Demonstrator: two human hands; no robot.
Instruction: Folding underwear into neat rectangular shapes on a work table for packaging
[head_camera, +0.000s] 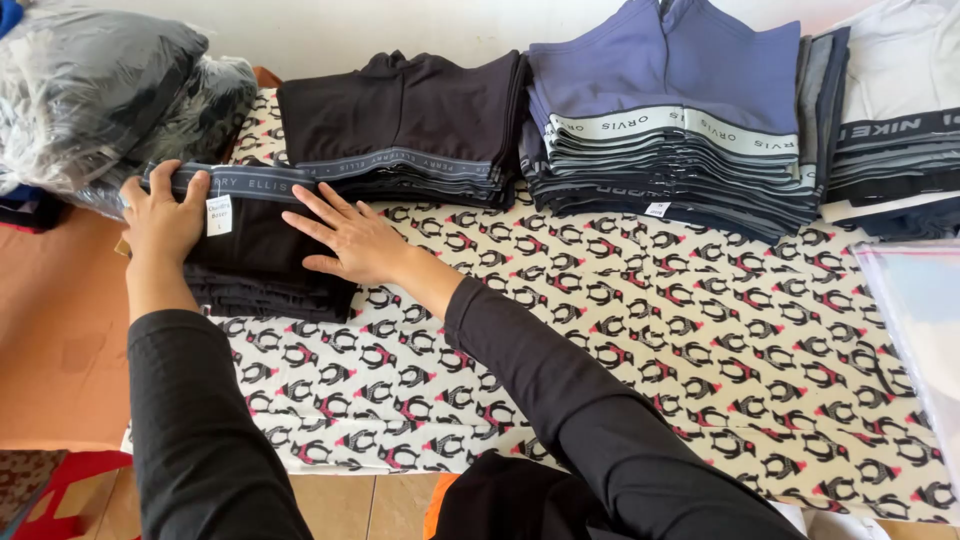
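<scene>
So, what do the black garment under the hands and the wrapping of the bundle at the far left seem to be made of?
The black garment under the left hand and right hand looks like soft matte knit fabric, probably cotton: it folds flat without shine, and its waistband looks like woven elastic. The bundle wrapping seems to be thin clear plastic film: it is glossy, crinkled, and shows dark contents through it.

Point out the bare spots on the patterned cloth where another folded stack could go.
Widest free patch: the patterned cloth between the right hand, the blue-topped stack and the clear bag. A narrower strip lies below the black stack under the left hand. The far edge is crowded with stacks.
</scene>
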